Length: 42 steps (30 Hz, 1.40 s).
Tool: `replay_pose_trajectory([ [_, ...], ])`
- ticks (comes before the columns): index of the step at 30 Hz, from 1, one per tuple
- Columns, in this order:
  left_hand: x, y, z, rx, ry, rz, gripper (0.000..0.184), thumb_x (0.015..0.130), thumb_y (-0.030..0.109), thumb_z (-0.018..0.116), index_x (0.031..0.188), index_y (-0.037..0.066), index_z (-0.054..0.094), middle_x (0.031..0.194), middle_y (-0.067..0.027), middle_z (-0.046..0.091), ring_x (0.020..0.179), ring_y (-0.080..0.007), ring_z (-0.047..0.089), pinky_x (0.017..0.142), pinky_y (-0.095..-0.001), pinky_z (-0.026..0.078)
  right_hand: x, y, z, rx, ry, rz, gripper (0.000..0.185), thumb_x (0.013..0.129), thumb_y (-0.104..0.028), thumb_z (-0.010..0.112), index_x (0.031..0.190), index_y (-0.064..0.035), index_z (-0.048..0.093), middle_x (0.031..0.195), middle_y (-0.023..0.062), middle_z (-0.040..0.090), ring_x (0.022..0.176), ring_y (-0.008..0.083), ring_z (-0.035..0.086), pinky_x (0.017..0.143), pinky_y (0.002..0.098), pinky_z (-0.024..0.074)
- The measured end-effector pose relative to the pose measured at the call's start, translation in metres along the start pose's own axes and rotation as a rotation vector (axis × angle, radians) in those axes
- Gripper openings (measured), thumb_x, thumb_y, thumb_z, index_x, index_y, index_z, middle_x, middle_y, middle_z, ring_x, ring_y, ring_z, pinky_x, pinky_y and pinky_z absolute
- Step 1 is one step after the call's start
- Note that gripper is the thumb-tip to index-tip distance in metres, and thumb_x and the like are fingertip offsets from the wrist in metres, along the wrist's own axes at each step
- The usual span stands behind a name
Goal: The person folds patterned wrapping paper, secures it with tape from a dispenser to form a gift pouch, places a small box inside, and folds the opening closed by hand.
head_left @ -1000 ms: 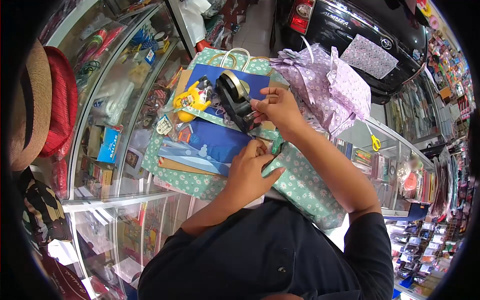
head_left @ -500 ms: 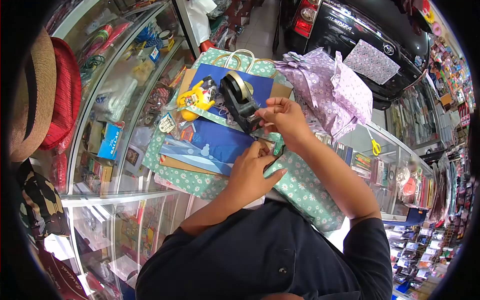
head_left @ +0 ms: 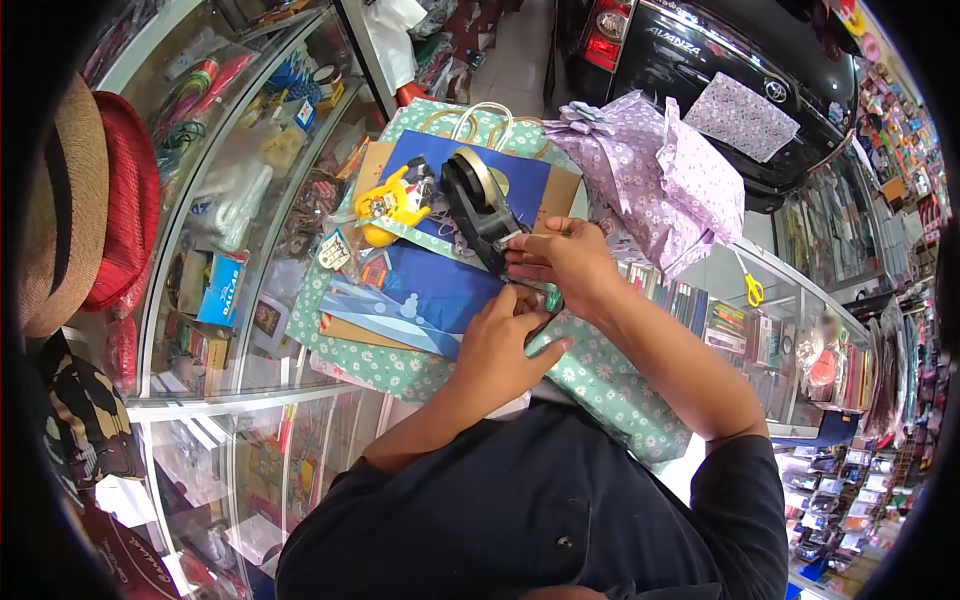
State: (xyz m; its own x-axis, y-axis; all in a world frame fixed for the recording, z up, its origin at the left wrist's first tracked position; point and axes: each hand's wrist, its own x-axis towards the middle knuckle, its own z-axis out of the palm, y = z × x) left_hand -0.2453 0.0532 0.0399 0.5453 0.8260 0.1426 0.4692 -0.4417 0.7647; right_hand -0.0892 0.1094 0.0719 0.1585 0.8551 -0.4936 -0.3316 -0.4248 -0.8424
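Green floral wrapping paper [head_left: 620, 375] lies in front of me, partly folded. My left hand [head_left: 500, 345] presses down on its folded edge, fingers bent and thumb stretched to the right. My right hand [head_left: 570, 262] has its curled fingertips at the cutting end of a black tape dispenser [head_left: 465, 190]. Any tape between those fingers is too small to make out. The dispenser rests on blue paper bags [head_left: 420, 285], one with a white twisted handle [head_left: 490, 115]. Left of it lies a yellow toy figure [head_left: 393, 203] in clear plastic.
A bundle in purple floral paper [head_left: 650, 185] sits beyond my right hand. Yellow scissors [head_left: 752, 287] lie on the glass counter at right. Glass display cases [head_left: 260, 330] stand at left, with hats [head_left: 125, 200] beside them. A black car [head_left: 700, 60] is parked ahead.
My right hand has moved slightly down and left, bringing its fingers against the dispenser's cutting end. My left hand has stayed in place on the paper.
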Motion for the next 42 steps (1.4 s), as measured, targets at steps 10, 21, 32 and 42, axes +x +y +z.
replay_pose_trajectory([
  [10,0.000,-0.001,0.000,0.008,0.006,0.025,0.044,0.085,0.033,0.085,0.106,-0.004,0.077,0.123,-0.0147,0.062,0.107,-0.0311,0.067,0.085,-0.0408,0.055,0.011,0.023,-0.007,0.126,-0.043,-0.062,0.036,0.093,0.010,0.063,0.118,-0.0022,0.040,0.104,0.0211,0.072,0.100,0.0329,0.074,0.096,0.0449,0.0626],
  [21,0.000,-0.001,0.001,-0.023,0.000,0.006,0.044,0.084,0.030,0.086,0.106,-0.006,0.076,0.121,-0.0154,0.062,0.097,-0.0301,0.067,0.079,-0.0393,0.054,0.006,0.022,-0.010,0.190,-0.083,-0.052,0.034,0.091,0.009,0.063,0.113,-0.0067,0.043,0.101,0.0199,0.073,0.097,0.0298,0.074,0.089,0.0416,0.0612],
  [32,-0.001,0.001,0.000,-0.008,-0.012,-0.001,0.044,0.084,0.030,0.086,0.108,-0.005,0.076,0.123,-0.0157,0.061,0.105,-0.0313,0.067,0.084,-0.0409,0.055,0.006,0.027,-0.006,0.140,-0.052,-0.054,0.035,0.093,0.001,0.072,0.113,-0.0070,0.044,0.096,0.0137,0.071,0.096,0.0256,0.072,0.083,0.0388,0.0611],
  [42,-0.001,-0.001,0.001,0.033,0.008,0.013,0.044,0.083,0.030,0.086,0.109,-0.004,0.077,0.118,-0.0152,0.062,0.101,-0.0312,0.067,0.082,-0.0412,0.055,0.006,0.030,-0.006,0.087,-0.035,-0.069,0.039,0.092,0.003,0.073,0.115,-0.0047,0.042,0.097,0.0146,0.071,0.095,0.0266,0.074,0.084,0.0382,0.0629],
])
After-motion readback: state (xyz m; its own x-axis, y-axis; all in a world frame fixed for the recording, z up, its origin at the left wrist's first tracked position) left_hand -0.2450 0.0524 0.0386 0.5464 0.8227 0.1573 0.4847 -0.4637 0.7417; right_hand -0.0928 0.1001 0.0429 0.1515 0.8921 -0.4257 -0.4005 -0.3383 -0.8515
